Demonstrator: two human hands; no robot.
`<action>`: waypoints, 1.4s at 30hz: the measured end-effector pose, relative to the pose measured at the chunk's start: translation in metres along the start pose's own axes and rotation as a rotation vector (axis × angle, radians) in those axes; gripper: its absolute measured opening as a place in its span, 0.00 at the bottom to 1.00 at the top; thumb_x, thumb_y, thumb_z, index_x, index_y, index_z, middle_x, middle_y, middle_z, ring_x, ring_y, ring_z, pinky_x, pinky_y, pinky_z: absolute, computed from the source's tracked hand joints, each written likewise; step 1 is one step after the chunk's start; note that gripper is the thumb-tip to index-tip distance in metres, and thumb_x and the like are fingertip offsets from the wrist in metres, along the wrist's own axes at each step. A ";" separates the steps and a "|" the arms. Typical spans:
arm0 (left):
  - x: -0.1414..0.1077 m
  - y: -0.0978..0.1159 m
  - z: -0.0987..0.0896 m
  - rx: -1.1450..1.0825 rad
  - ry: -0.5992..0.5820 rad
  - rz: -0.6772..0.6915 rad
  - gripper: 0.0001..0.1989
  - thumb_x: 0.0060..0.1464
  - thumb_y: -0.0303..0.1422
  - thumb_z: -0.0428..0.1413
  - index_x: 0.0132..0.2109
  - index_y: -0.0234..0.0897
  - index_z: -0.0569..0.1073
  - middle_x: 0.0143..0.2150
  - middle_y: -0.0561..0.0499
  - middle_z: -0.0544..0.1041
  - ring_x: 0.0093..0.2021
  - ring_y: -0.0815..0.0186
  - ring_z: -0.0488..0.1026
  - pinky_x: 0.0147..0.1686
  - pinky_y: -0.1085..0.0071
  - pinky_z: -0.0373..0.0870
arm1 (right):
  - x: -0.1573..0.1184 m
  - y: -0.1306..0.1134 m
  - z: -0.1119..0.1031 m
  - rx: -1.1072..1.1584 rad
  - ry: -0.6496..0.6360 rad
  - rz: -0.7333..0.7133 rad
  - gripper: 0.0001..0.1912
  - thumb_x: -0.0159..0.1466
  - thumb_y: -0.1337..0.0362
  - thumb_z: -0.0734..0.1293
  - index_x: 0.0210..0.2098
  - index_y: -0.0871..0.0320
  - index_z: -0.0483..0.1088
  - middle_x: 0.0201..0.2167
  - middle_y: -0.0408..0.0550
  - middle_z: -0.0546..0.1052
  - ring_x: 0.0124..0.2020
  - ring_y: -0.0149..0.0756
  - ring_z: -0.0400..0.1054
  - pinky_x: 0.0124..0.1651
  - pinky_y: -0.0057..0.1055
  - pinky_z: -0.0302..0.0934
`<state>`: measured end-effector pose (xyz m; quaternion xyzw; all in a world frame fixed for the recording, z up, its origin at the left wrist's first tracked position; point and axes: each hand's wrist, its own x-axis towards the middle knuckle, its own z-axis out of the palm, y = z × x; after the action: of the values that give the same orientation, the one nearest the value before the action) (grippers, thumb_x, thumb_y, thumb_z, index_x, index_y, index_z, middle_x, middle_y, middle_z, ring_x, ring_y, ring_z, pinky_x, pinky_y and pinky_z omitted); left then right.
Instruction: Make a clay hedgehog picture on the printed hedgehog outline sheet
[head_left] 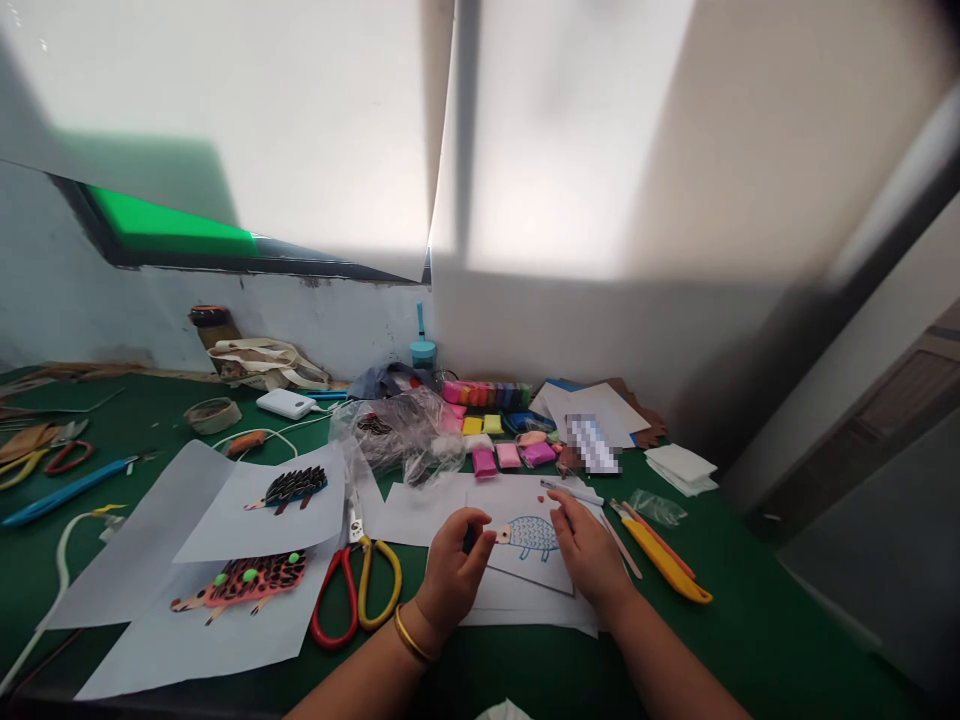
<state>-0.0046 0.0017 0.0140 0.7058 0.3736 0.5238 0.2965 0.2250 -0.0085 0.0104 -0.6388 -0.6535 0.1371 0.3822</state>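
Observation:
A white sheet with a blue-outlined hedgehog drawing (531, 537) lies between my hands; its face is filled with a pale peach colour. My left hand (456, 565) is at the left edge of the drawing, thumb and fingertips curled near each other beside the face. Whether something small is between them cannot be made out. My right hand (589, 545) is over the right side of the drawing, its fingers extended and slightly apart, nothing seen in it. A tiny brown-orange piece (541, 498) lies on the paper close to my right fingertips.
Red-and-yellow-handled scissors (356, 590) lie left of my left hand, beside sheets with finished hedgehogs (297, 484). Behind are coloured clay packs (484, 461) and a plastic bag (390, 430). A yellow cutter (664, 555) and white tissues (681, 467) are on the right.

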 end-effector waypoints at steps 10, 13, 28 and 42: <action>0.000 0.002 0.000 0.012 -0.005 -0.044 0.10 0.65 0.37 0.48 0.42 0.39 0.72 0.41 0.48 0.75 0.43 0.59 0.73 0.44 0.64 0.70 | 0.009 0.031 -0.009 0.026 0.010 0.182 0.28 0.68 0.46 0.52 0.57 0.56 0.67 0.54 0.53 0.74 0.54 0.46 0.69 0.54 0.42 0.64; 0.000 0.002 0.001 0.007 0.006 -0.039 0.09 0.65 0.36 0.48 0.43 0.39 0.71 0.41 0.48 0.75 0.43 0.59 0.72 0.45 0.63 0.70 | 0.011 0.040 -0.011 -0.010 0.035 0.200 0.28 0.68 0.46 0.52 0.55 0.56 0.68 0.52 0.54 0.76 0.52 0.46 0.70 0.53 0.42 0.65; 0.002 -0.002 0.005 -0.250 -0.026 -0.116 0.17 0.64 0.36 0.52 0.59 0.42 0.64 0.53 0.44 0.72 0.50 0.58 0.75 0.47 0.58 0.75 | 0.010 0.064 -0.031 -0.571 -0.010 0.172 0.20 0.65 0.64 0.56 0.52 0.54 0.71 0.47 0.54 0.78 0.49 0.50 0.70 0.50 0.48 0.60; 0.000 -0.003 0.006 -0.194 -0.003 -0.085 0.10 0.61 0.39 0.55 0.44 0.38 0.70 0.41 0.48 0.72 0.41 0.62 0.73 0.42 0.63 0.74 | 0.004 0.037 -0.030 -0.520 0.157 0.028 0.20 0.68 0.55 0.57 0.50 0.55 0.73 0.50 0.55 0.74 0.53 0.54 0.64 0.55 0.57 0.56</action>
<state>0.0004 0.0033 0.0101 0.6581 0.3502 0.5434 0.3860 0.2730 -0.0086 0.0072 -0.7332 -0.6262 -0.0801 0.2527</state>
